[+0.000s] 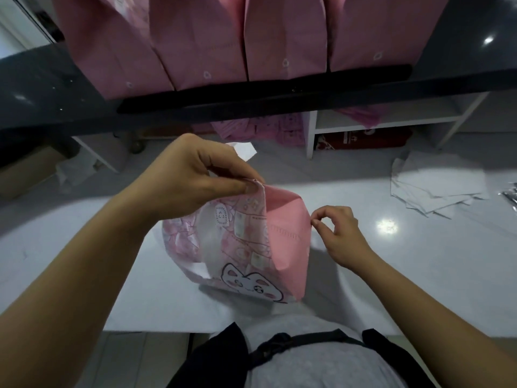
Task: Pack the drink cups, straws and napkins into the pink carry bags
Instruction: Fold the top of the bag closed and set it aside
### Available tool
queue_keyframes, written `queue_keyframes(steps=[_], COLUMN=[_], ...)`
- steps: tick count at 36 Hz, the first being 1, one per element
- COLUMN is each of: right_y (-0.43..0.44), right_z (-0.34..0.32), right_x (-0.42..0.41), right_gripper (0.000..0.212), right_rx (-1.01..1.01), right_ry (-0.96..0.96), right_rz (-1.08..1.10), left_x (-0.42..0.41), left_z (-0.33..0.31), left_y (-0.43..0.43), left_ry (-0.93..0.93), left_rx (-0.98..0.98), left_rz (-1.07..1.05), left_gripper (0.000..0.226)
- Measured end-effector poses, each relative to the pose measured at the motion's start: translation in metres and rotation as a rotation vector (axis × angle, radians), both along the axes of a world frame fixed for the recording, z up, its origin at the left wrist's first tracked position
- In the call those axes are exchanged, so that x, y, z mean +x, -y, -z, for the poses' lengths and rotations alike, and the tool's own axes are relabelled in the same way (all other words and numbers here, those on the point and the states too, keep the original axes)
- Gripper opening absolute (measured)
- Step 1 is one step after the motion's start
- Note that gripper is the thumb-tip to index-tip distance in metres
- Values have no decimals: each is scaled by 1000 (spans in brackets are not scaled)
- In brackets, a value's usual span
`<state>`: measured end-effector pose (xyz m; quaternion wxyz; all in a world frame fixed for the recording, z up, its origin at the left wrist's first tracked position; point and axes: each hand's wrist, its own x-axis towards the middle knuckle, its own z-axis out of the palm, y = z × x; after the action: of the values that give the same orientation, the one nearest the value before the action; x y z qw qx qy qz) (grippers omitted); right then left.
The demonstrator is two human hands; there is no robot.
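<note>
- White glossy surface (pixel 419 275) fills mid frame, with a light glare spot right of centre.
- pink carry bag (pixel 251 247) stands on it at centre, mouth up, cartoon print facing the camera.
- left hand (pixel 195 175) pinches the bag's top edge between thumb and fingers, other fingers curled.
- right hand (pixel 338 233) pinches the bag's right rim with thumb and forefinger.
- Dark ledge (pixel 42 88) spans the upper frame and carries a row of pink bags (pixel 201 46), upright and side by side.
- Upper right, below the ledge: white shelf unit (pixel 386 119) with a red box (pixel 363 138) underneath.
- Loose white sheets (pixel 436 189) lie at right.
</note>
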<state>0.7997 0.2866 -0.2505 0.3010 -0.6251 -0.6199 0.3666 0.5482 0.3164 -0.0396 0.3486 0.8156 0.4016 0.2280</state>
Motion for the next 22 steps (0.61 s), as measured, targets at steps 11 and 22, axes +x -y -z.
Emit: queue_keyframes(steps=[11, 22], right_y=[33, 57], right_z=[-26, -76], right_x=[0, 11], right_gripper=[12, 65], right_rx=[-176, 90], right_ry=[-300, -249], right_rz=[195, 19], left_x=[3, 47], left_z=[1, 25], left_y=[1, 1], left_ry=[85, -26], left_rx=[-24, 45], left_rz=[-158, -99], left_gripper=[18, 16])
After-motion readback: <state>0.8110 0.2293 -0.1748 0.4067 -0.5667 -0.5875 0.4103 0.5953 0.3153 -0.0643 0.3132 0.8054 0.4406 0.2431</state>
